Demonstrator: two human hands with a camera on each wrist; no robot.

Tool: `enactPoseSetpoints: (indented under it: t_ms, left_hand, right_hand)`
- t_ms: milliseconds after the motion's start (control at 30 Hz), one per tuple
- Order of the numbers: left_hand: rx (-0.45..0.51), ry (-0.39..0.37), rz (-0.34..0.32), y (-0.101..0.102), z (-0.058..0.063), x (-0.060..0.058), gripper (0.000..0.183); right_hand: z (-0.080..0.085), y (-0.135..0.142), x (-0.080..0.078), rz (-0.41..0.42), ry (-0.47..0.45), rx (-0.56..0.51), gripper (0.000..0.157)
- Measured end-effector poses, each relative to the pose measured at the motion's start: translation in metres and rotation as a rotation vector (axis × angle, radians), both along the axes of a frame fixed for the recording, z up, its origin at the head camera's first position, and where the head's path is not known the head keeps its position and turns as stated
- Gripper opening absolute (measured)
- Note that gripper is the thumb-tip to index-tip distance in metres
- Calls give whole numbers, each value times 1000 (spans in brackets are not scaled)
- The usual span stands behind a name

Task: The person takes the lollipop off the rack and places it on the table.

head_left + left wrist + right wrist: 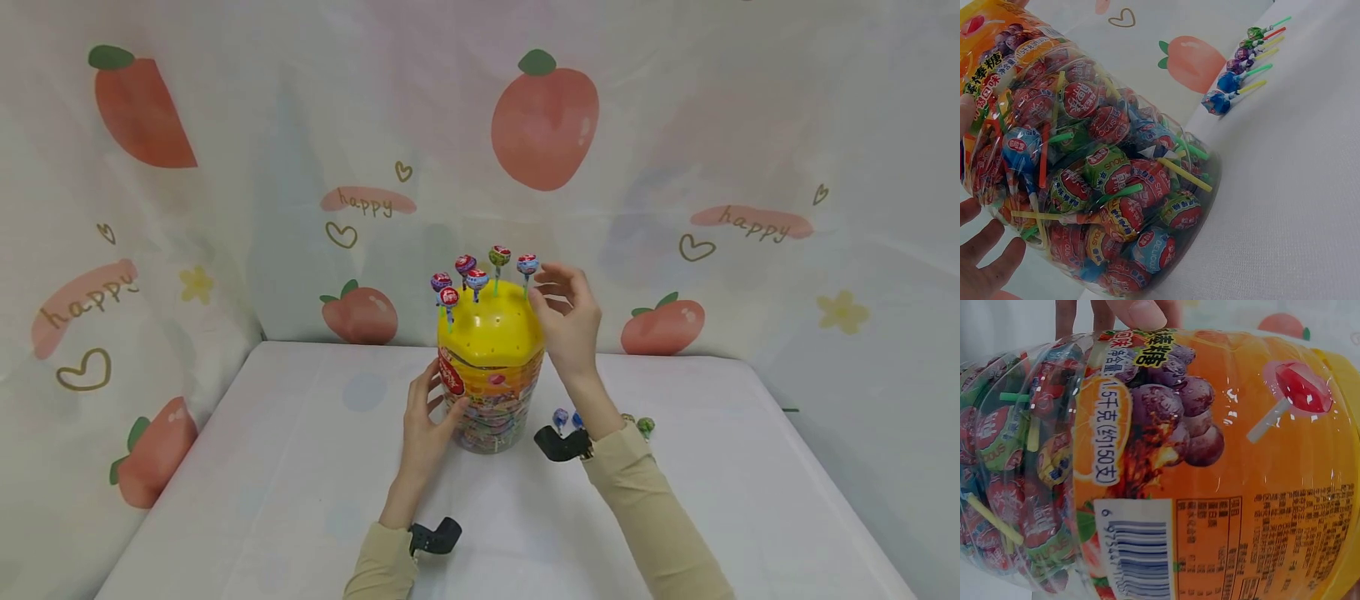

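A clear plastic jar [491, 417] full of wrapped lollipops stands on the table, with an orange label and a domed yellow lid [498, 325] with small holes. Several lollipops stand upright in the lid, among them a red one [449, 297], a green one [499, 256] and a blue one [527, 265] at the right. My left hand [426, 421] holds the jar's left side, thumb on the front and fingers round the side. Beside the blue lollipop is my right hand [568, 312], thumb and fingers apart, fingertips close to its head and stick. Grapes and a barcode [1138, 550] show on the label.
More loose lollipops lie in a row on the white tablecloth [300, 467] right of the jar, such as a blue one [1217, 102] and a green one [645, 427]; my right forearm partly hides them. A fruit-printed curtain [450, 108] hangs behind the table.
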State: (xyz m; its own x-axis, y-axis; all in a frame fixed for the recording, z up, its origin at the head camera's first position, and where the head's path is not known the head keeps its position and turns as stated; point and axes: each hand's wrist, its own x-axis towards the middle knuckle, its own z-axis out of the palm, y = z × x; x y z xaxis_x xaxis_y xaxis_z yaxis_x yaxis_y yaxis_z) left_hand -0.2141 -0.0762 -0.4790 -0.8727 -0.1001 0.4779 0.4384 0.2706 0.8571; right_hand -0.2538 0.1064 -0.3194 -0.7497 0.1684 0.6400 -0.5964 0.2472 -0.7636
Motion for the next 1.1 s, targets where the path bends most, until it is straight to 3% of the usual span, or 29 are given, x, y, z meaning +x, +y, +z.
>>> enactPoseSetpoints:
  t_ms: [433, 700, 1100]
  left_hand:
    - [3, -4, -1, 0, 0, 1, 72]
    - [4, -19, 5, 0, 2, 1, 72]
    - [29, -18, -10, 0, 2, 0, 72]
  right_hand:
    - [5, -9, -6, -27, -23, 5, 37]
    - [27, -19, 15, -27, -26, -27, 32]
    - [30, -19, 13, -42, 68, -97, 31]
